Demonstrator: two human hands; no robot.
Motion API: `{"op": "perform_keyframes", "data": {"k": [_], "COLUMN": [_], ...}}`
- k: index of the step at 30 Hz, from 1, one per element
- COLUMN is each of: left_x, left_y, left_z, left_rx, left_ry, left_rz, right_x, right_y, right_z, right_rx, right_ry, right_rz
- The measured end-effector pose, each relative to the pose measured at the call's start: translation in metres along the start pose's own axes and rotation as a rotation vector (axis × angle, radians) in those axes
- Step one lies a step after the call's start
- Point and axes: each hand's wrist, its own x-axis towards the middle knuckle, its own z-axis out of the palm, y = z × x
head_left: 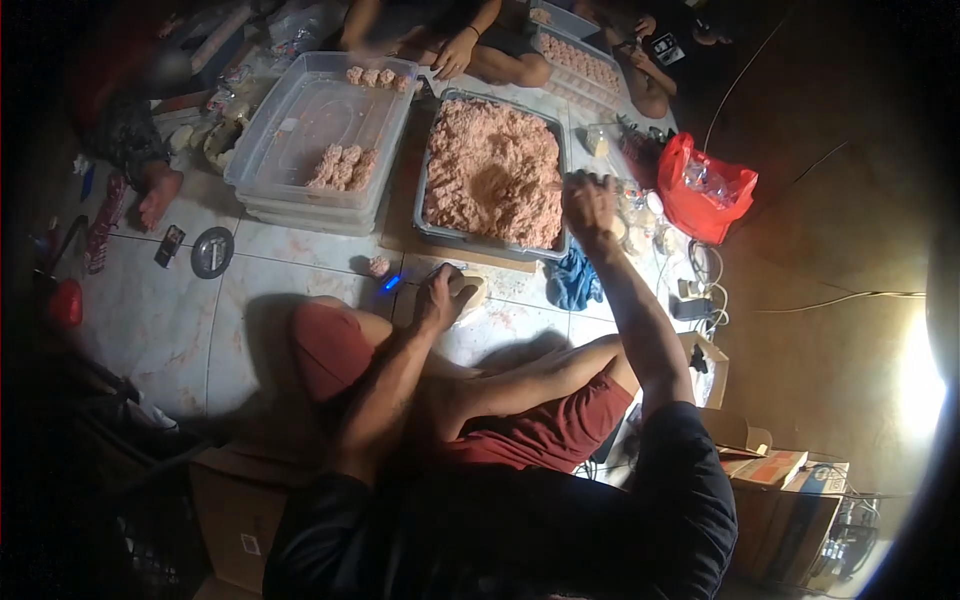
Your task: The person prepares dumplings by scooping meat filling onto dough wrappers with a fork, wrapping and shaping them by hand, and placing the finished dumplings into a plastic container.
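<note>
My left hand (440, 297) is low over the floor in front of the tray, its fingers and thumb curved around a pale round thing (471, 294). What that thing is I cannot make out. My right hand (592, 212) is at the right edge of a grey tray (428, 222), fingers curled and slightly blurred; anything in them is hidden. Pink minced mixture (495, 165) fills the tray, with a hollow in its middle. A small pink ball (378, 266) lies left of my left hand, beside a small device with a blue light (391, 283).
Stacked clear plastic tubs (262, 135) hold pink lumps (343, 167). A blue cloth (574, 280), a red plastic bag (704, 190) and a black round dish (212, 252) lie around. Other people sit across, one person's hand (457, 53) near the tray. Cables (718, 290) run on the right.
</note>
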Motion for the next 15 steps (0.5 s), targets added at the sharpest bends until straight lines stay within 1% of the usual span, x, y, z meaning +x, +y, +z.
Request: {"op": "perform_keyframes", "data": {"k": [1, 2, 4, 6, 7, 8, 10, 11, 12, 14, 15], "left_x": [0.001, 0.001, 0.002, 0.002, 0.008, 0.014, 0.014, 0.015, 0.011, 0.01, 0.012], "left_y": [0.002, 0.002, 0.0, 0.003, 0.006, 0.01, 0.013, 0.013, 0.014, 0.01, 0.009], "left_z": [-0.001, 0.0, 0.0, -0.005, -0.008, -0.008, -0.001, 0.003, 0.007, 0.004, 0.0], "left_rx": [-0.063, -0.122, -0.11, -0.122, -0.119, -0.132, -0.199, -0.183, -0.205, -0.166, -0.164], "left_ry": [-0.013, -0.031, -0.016, -0.044, -0.115, -0.108, -0.126, -0.119, -0.12, -0.143, -0.135], "left_rz": [-0.086, -0.171, -0.14, -0.109, -0.153, -0.147, -0.164, -0.169, -0.176, -0.146, -0.143], "right_x": [0.001, -0.006, -0.014, -0.029, -0.025, -0.017, 0.016, 0.03, 0.044, 0.028, 0.026], "right_y": [-0.002, -0.019, -0.042, -0.039, -0.031, -0.015, -0.01, -0.01, -0.008, -0.048, -0.052], "right_z": [0.028, 0.028, -0.026, -0.028, -0.032, -0.028, -0.042, -0.043, -0.018, -0.021, -0.016], "right_rx": [-0.013, 0.421, -0.218, -0.12, -0.046, -0.14, -0.079, -0.137, 0.028, -0.153, -0.197], "right_ry": [0.009, -0.109, -0.067, -0.044, -0.087, -0.063, -0.132, -0.048, 0.05, -0.019, -0.129], "right_rz": [-0.061, 0.078, -0.353, -0.513, -0.525, -0.574, -0.314, -0.264, -0.089, -0.17, -0.268]}}
